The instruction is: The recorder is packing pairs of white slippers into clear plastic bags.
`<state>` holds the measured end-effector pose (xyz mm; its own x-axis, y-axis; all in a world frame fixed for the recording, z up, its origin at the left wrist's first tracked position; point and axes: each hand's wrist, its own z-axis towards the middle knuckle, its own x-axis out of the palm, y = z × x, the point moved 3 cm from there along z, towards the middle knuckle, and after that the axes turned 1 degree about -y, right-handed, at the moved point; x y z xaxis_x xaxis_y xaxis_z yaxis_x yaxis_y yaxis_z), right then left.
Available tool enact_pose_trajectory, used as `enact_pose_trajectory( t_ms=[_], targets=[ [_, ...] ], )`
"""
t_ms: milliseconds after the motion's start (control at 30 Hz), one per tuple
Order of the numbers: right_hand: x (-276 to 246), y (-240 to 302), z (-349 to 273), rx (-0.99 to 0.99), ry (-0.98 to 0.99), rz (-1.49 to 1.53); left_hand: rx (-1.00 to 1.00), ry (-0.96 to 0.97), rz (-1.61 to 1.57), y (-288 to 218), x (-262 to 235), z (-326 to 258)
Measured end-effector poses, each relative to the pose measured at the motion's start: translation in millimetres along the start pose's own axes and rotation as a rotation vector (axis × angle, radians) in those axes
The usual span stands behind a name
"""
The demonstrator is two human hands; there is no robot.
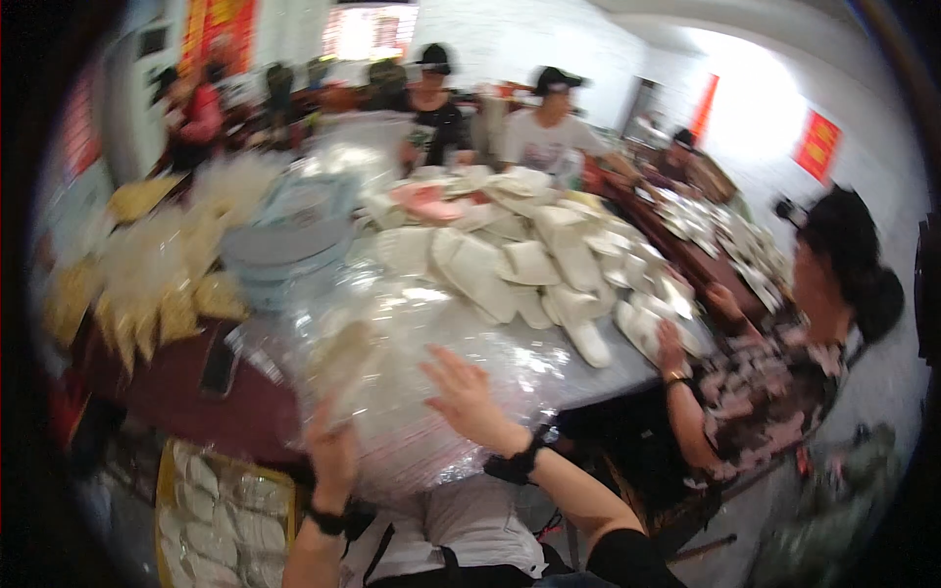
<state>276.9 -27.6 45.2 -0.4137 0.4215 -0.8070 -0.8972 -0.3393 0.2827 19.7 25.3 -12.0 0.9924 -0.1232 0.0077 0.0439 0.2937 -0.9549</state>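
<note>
My left hand [333,456] is closed at the lower end of a pale slipper [343,355], which seems to be in clear plastic; motion blurs both. To its right, my right hand [470,397] is open with fingers spread, above a stack of clear plastic bags [417,431] with reddish marks. The bags lie at the near table edge in front of me. Beyond them is a big heap of white slippers [475,269], with a pink slipper [426,201] toward its far side.
Left of the heap stand blue-grey plastic baskets [284,250] and bags of yellowish bits [162,304]. A dark phone [219,365] lies on the table. Below left, a yellow crate [165,510] holds bagged slippers. At right, a person [774,392] handles slippers; others work across the table.
</note>
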Motion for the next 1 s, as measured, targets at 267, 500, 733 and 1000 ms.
enact_pose_trajectory(
  t_ms=[267,500,733,1000],
  targets=[
    [44,-29,-11,0.049,0.058,-0.238,-0.05,-0.228,-0.395,-23,-59,25],
    [40,-21,-15,0.079,-0.006,-0.164,-0.231,-0.199,-0.985,-61,-114,9],
    [22,-35,-19,0.071,-0.008,-0.253,-0.183,-0.394,-0.785,-108,-187,-57],
    [32,-33,-9,-0.01,0.006,-0.365,-0.022,-0.904,-0.381,-170,-308,-207]
  ],
)
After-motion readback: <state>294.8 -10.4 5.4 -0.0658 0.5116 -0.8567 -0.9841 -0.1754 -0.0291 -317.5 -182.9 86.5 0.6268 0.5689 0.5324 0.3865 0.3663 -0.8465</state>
